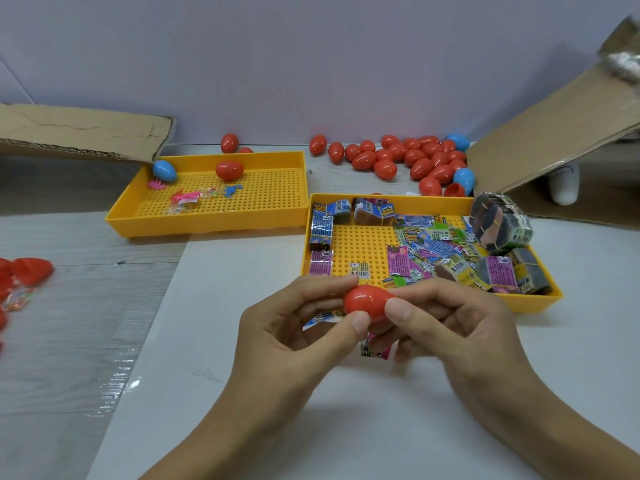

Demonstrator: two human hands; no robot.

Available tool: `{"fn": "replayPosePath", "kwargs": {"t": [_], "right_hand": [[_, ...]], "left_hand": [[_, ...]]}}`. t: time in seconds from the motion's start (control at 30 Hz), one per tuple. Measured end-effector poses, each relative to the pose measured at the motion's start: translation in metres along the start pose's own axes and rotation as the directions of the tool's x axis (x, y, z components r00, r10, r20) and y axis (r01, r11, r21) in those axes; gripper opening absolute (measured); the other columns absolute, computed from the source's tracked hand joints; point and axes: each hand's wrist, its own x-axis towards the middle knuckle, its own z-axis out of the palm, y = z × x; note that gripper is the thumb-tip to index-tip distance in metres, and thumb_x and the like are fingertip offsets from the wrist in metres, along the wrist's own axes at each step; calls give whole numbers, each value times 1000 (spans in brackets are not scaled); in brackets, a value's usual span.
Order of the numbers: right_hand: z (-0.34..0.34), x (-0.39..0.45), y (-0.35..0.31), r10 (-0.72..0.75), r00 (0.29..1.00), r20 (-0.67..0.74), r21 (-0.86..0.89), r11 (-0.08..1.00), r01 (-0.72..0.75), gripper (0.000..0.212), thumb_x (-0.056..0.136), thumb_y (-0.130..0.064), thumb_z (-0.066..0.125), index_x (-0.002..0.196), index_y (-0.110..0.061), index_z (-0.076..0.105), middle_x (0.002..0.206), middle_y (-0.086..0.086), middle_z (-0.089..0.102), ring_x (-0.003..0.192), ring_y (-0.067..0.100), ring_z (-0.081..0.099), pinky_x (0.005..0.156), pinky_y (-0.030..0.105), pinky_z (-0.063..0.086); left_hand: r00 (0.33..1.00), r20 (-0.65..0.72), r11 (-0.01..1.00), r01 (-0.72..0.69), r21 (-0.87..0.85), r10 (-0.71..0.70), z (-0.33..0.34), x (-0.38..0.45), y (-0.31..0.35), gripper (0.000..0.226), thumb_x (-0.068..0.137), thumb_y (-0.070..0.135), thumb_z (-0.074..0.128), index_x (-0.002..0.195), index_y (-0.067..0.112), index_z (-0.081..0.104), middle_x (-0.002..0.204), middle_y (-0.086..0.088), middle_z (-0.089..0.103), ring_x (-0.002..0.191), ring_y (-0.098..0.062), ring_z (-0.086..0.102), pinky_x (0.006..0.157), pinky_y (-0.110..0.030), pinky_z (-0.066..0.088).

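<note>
- At the far left edge, open red egg halves [31, 268] lie on the table [242, 410], with a small clear packet [17, 301] just beside them.
- A cardboard flap [79, 133] juts in at the back left, its corner over the left yellow tray [207, 223].
- That tray holds a blue egg [164, 170] in its far left corner, a red egg in the tray [229, 170], pink plastic toys [185, 199] and a small blue dinosaur [232, 190].
- The left hand [287, 327] pinches the held red egg [367, 303] between thumb and forefinger, with the other fingers curled beneath.
- The held egg looks closed and lies sideways. It is lifted off the table, just in front of the near rim of the right tray.
- A folded leaflet [320, 318] shows under the left fingers, and another leaflet [375, 349] peeks out below the egg. I cannot tell whether the hands hold them.
- The right hand [460, 327] pinches the egg's other end, thumb on the near side and fingers curled behind.
- The right yellow tray [530, 303] holds a litter of printed leaflets [440, 247], mostly on its right side.
- Banded leaflet bundles [502, 226] are stacked at its far right corner.
- Behind it a heap of red eggs [415, 157] lies on the table, with a few blue eggs [457, 142] at its right.
- A second cardboard flap [554, 140] slopes up at the far right.
</note>
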Motion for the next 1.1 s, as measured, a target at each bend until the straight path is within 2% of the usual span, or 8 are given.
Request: {"fn": "replayPosePath", "kwargs": {"t": [0.23, 0.33, 0.4, 0.47, 0.57, 0.63, 0.9, 1.1], "right_hand": [[-1, -1, 4, -34, 999, 9, -18, 999, 34, 28, 70, -37, 78, 91, -19, 76, 72, 9, 75, 60, 25, 72, 48, 26, 53], [-4, -1, 5, -155, 986, -54, -219, 966, 140, 39, 65, -52, 82, 91, -24, 76, 69, 2, 72, 54, 16, 64, 46, 28, 49], [-12, 1, 4, -384, 923, -11, -515, 794, 324, 37, 71, -52, 79, 94, -24, 74, 71, -5, 66, 60, 12, 59, 52, 23, 46], [-20, 8, 3, -501, 859, 106, -746, 531, 402, 47, 77, -52, 73, 106, -15, 72, 89, -4, 67, 83, 12, 62, 71, 22, 47], [-21, 17, 4, -379, 910, 164, -932, 243, 269, 77, 78, -65, 59, 131, -10, 60, 122, 2, 65, 126, 26, 51, 103, 39, 36], [-18, 18, 9, -288, 941, 179, -969, 116, 220, 78, 79, -65, 57, 135, -10, 57, 123, 3, 68, 134, 28, 47, 106, 42, 29], [-22, 16, 10, -388, 912, 137, -896, 345, 281, 41, 75, -32, 73, 114, -19, 71, 91, -14, 68, 94, 15, 61, 88, 29, 33], [-24, 12, 8, -418, 908, 37, -756, 582, 298, 40, 80, -15, 79, 118, -21, 68, 94, -17, 68, 98, 5, 59, 90, 33, 42]], "left_hand": [[1000, 14, 1000, 8, 9, -8, 1, -2, 1, 36, 64, 20, 83, 99, 25, 75, 96, -4, 77, 77, -14, 75, 70, -22, 58], [999, -32, 998, -39, 42, 40, 2, -1, 0, 35, 66, 15, 86, 98, 24, 75, 93, -3, 77, 79, -13, 74, 69, -20, 57], [994, -85, 997, -60, 39, 64, 1, 0, -1, 35, 67, 9, 85, 98, 22, 74, 92, -3, 77, 83, -13, 74, 69, -19, 57], [989, -125, 996, -79, 34, 83, 0, 1, -1, 34, 65, 17, 86, 97, 25, 74, 94, -2, 76, 87, -16, 74, 70, -20, 58], [985, -149, 996, -85, 1, 84, 0, 2, -1, 36, 63, 24, 81, 98, 28, 74, 98, -3, 75, 91, -18, 74, 72, -20, 58], [987, -138, 996, -85, -6, 83, 1, 2, -1, 37, 64, 23, 81, 100, 27, 74, 98, -2, 75, 91, -16, 73, 73, -19, 57], [994, -86, 997, -71, 14, 72, 1, 2, -1, 33, 67, 24, 80, 100, 28, 75, 96, 0, 77, 91, -15, 74, 74, -19, 57], [996, -67, 999, -50, 4, 50, -1, 2, -4, 31, 65, 25, 80, 95, 21, 73, 95, 0, 75, 91, -16, 73, 73, -22, 58]]}}
